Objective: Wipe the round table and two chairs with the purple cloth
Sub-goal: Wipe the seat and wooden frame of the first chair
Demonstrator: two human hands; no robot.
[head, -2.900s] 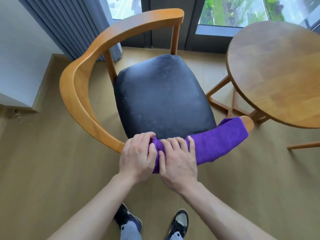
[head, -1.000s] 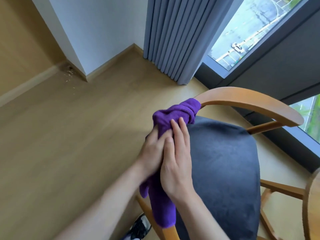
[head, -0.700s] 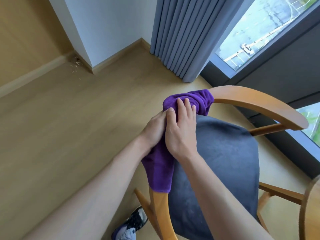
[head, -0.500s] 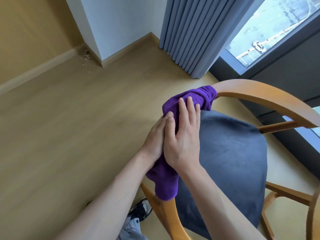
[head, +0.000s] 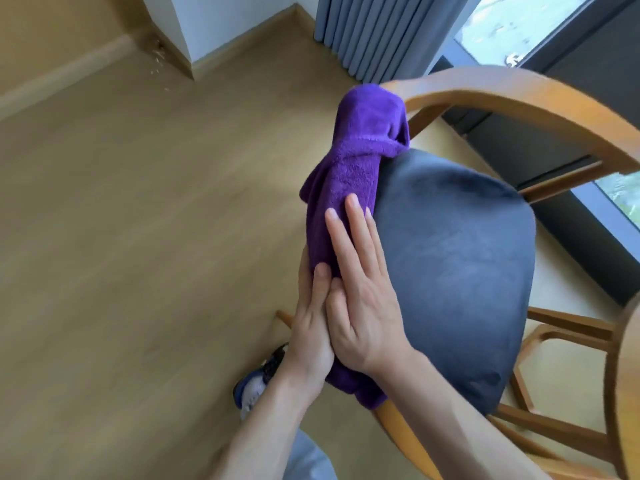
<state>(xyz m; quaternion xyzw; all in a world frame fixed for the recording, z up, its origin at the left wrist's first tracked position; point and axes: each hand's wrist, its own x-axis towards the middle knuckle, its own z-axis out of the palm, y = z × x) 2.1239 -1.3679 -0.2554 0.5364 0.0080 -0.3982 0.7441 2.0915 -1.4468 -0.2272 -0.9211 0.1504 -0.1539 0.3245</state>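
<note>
The purple cloth point(head: 356, 143) is draped lengthwise over the left side of the wooden chair's curved back rail point(head: 519, 98), beside the dark blue seat cushion point(head: 450, 254). My left hand point(head: 308, 334) grips the cloth-covered rail from the outer side, thumb on top, its fingers hidden underneath. My right hand point(head: 363, 306) lies flat on the cloth on the seat side, fingers straight and pressing. Only a sliver of the round table's edge point(head: 623, 375) shows at the right border. No second chair is in view.
Grey curtains point(head: 374, 32) and a dark-framed window point(head: 554, 50) stand behind the chair. A white wall corner point(head: 180, 26) juts out at the upper left with crumbs at its foot. Wooden floor spreads to the left. My shoe point(head: 256, 382) is under my arms.
Both hands have slid back along the rail toward me, so more cloth now shows ahead of my fingertips. The view has tilted down and closer to the chair.
</note>
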